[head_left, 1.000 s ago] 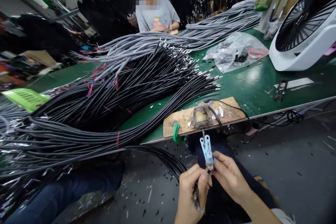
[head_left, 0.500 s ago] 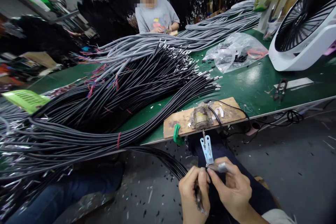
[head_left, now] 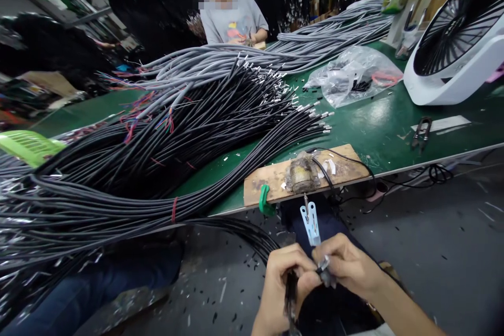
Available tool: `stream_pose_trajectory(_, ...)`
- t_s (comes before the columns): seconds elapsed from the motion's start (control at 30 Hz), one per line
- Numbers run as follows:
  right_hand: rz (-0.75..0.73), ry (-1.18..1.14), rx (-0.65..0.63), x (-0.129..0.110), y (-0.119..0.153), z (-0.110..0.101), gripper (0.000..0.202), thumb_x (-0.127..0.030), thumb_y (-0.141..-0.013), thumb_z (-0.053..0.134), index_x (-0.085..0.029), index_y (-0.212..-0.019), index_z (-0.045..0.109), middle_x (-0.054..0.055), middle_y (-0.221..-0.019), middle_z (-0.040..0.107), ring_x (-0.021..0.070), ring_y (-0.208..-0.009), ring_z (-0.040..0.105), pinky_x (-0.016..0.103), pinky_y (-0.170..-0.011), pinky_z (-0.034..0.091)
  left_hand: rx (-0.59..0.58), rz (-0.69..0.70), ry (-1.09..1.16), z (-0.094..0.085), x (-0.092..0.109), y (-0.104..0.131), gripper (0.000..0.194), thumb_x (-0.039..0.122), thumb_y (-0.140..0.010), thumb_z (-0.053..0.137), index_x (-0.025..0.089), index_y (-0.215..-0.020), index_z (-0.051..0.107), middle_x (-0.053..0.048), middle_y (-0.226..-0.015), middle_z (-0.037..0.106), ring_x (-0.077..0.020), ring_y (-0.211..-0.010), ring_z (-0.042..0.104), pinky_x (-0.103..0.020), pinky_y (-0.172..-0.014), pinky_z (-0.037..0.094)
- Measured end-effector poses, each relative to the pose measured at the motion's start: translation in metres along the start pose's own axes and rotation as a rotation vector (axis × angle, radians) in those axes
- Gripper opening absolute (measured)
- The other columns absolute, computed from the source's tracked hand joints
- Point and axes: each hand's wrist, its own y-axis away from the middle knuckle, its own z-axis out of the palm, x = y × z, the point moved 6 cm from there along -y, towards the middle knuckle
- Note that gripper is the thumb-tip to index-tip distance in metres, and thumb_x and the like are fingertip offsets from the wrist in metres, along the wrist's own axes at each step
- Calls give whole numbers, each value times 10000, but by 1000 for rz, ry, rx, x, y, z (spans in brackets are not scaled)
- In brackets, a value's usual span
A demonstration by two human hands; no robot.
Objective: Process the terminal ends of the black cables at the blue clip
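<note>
My left hand (head_left: 285, 278) is closed around black cables (head_left: 290, 299), which hang down through the palm. Its thumb and index finger pinch a short dark end that points at my right hand. My right hand (head_left: 344, 262) is closed too, fingertips pressed together beside that end. A small grey, shiny piece (head_left: 325, 271) shows at its fingers, too blurred to name. Just above both hands, a light blue clothespin (head_left: 311, 224) sits on the metal shaft of a small motor (head_left: 303, 174). The motor is fixed to a wooden board (head_left: 262, 182) at the table edge.
A green clamp (head_left: 265, 200) grips the board. Bundles of black cables (head_left: 220, 189) and grey cables (head_left: 220, 58) cover the green table (head_left: 378, 136). Snips (head_left: 422, 134), a plastic bag (head_left: 350, 76) and a white fan (head_left: 433, 84) stand right. A person (head_left: 234, 16) works opposite.
My right hand has turned and drawn back slightly from the clothespin's tip, its fingers now curled more tightly. My left hand has rotated, bringing the dark end toward the right fingers. The view shifted slightly.
</note>
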Motion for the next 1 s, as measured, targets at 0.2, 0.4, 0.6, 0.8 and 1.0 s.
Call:
stream_pose_trajectory(0.2, 255, -52, 78, 7, -16, -21, 344, -386, -629, 751, -138, -455, 588, -42, -366, 468, 40, -301, 295, 198, -330, 164, 177, 96, -36, 1, 5, -8, 261, 278, -770, 722, 154, -573, 603, 17, -547, 495, -97, -529, 456, -210, -523, 338)
stream_pose_trajectory(0.4, 58, -27, 211, -32, -43, -27, 461, -555, -717, 716, -116, -596, 647, -8, -543, 552, 73, -503, 434, 199, -487, 301, 264, 231, 53, -5, 9, 0, 200, 257, -737, 753, 171, -627, 610, 28, -566, 515, -89, -520, 469, -200, -507, 339)
stream_pose_trajectory(0.6, 41, -240, 192, -25, -51, -7, 428, -540, -709, 744, -114, -706, 703, 4, -594, 571, 87, -540, 474, 203, -523, 365, 347, 128, 140, -8, -5, -8, 236, 331, -701, 781, 170, -603, 639, 16, -570, 520, -98, -531, 467, -213, -513, 336)
stream_pose_trajectory(0.8, 58, -413, 90, -14, -48, 1, 415, -525, -776, 692, -113, -728, 705, 32, -595, 597, 111, -572, 533, 199, -522, 390, 253, 30, 120, -2, -5, -15, 284, 369, -748, 726, 146, -585, 658, -11, -569, 539, -93, -512, 439, -210, -480, 295)
stream_pose_trajectory(1.0, 86, -447, 120, -2, -43, -19, 475, -591, -788, 640, -120, -752, 697, 43, -652, 592, 113, -586, 484, 220, -534, 373, 145, 12, 33, -5, 6, -13, 223, 311, -778, 699, 135, -642, 684, -31, -582, 551, -105, -517, 478, -206, -474, 327)
